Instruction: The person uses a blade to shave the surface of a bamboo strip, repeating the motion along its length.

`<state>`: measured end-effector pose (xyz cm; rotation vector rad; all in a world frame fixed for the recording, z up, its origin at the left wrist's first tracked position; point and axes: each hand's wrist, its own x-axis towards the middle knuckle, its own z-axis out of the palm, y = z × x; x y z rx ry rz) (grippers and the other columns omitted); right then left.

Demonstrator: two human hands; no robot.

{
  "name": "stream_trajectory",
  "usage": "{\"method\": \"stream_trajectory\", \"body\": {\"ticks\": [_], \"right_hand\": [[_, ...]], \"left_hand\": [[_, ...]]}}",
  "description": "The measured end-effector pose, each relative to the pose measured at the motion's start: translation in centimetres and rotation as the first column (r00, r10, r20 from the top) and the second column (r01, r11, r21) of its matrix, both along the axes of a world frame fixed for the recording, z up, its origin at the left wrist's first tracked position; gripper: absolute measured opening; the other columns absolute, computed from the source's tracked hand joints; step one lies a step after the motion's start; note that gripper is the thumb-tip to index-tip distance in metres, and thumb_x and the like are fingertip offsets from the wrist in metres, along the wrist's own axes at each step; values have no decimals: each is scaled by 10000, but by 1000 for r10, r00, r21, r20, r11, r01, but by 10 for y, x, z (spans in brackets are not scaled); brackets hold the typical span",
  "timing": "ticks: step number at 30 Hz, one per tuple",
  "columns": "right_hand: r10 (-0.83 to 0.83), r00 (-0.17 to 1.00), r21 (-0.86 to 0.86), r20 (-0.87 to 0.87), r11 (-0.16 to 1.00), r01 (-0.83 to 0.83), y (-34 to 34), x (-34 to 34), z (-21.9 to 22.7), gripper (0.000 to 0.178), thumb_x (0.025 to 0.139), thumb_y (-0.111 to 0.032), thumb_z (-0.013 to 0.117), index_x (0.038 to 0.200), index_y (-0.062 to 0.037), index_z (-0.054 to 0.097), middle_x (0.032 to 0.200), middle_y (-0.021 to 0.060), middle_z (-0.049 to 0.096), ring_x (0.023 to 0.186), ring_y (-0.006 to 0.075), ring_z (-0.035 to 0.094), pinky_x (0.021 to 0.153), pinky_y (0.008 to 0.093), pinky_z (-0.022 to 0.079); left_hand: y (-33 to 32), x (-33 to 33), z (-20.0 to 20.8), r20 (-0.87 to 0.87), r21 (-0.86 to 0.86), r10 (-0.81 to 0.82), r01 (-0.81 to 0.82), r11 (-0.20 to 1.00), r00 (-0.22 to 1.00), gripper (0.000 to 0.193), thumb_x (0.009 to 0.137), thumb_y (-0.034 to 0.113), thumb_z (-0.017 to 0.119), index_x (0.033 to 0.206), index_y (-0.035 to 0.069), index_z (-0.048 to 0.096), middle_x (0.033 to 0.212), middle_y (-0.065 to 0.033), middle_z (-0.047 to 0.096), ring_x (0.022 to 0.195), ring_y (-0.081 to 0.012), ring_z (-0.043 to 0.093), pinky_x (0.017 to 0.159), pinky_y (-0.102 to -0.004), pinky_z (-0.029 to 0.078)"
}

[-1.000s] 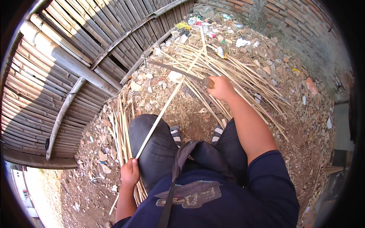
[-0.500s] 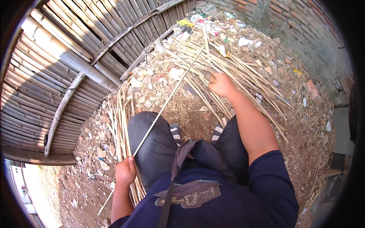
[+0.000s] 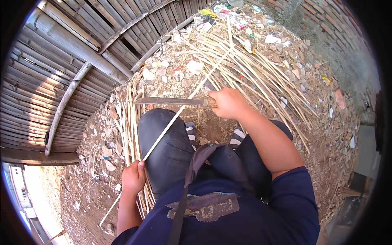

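Observation:
My left hand point(image 3: 133, 178) is closed round a long pale bamboo strip point(image 3: 162, 134), beside my left knee. The strip slants up over that knee toward the far pile, and its near end sticks out below my hand. In my right hand point(image 3: 227, 103) is the wooden handle of a machete point(image 3: 171, 101), the fingers wrapped round it. Its dark blade points left and lies across the strip, beyond my knees; whether it touches the strip I cannot tell. A bundle of bamboo strips point(image 3: 131, 134) lies left of my left leg.
A large pile of bamboo strips point(image 3: 261, 81) spreads over the stony ground ahead. Plastic litter point(image 3: 222, 11) lies at the far end. A bamboo wall point(image 3: 61, 94) stands on the left, a brick wall point(image 3: 326, 30) at the far right.
My right hand has moved nearer and slightly left, and the machete's blade now shows flat across the strip. My left hand keeps its hold on the strip, almost in place.

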<state>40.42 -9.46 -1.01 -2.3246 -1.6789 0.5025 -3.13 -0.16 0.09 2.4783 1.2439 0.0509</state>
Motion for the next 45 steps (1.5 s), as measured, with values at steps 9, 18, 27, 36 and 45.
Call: {"method": "stream_trajectory", "body": {"ticks": [9,18,27,36,45], "right_hand": [[-138,988,89,-75,985,144,2,-1,20,333,781,-182,688,1092,-71,730,910,229,734,881,415,717,821,484,573],[-237,951,51,-200,966,252,-3,20,10,302,799,-192,705,1071,-62,719,900,213,725,848,401,711,799,470,572],[-260,964,37,-49,964,262,2,38,2,276,768,-191,726,1016,-75,693,915,219,724,886,413,704,812,510,565],[-132,989,45,59,991,129,-8,30,-15,374,796,-213,707,1156,-113,715,918,187,727,911,393,712,821,496,570],[-246,967,106,-61,962,251,-14,17,25,194,803,-188,697,975,-101,708,857,178,716,841,396,701,756,503,551]], "left_hand": [[-8,1,-9,52,-47,49,-46,998,997,495,1108,381,401,853,12,609,700,-275,612,690,-510,615,628,-569,462],[0,8,-11,22,-24,28,-27,999,999,453,1098,388,425,888,33,612,730,-281,635,736,-519,625,663,-603,469],[8,12,-9,1,31,7,-7,999,1000,462,1092,412,437,884,35,605,703,-264,630,695,-505,627,642,-597,475],[1,12,-22,-20,140,22,-19,990,1000,409,1080,388,474,884,53,604,698,-254,643,674,-502,641,619,-592,497],[6,4,-7,18,61,-15,14,998,1000,413,1077,378,493,843,53,597,692,-259,631,697,-503,642,627,-579,499]]}}
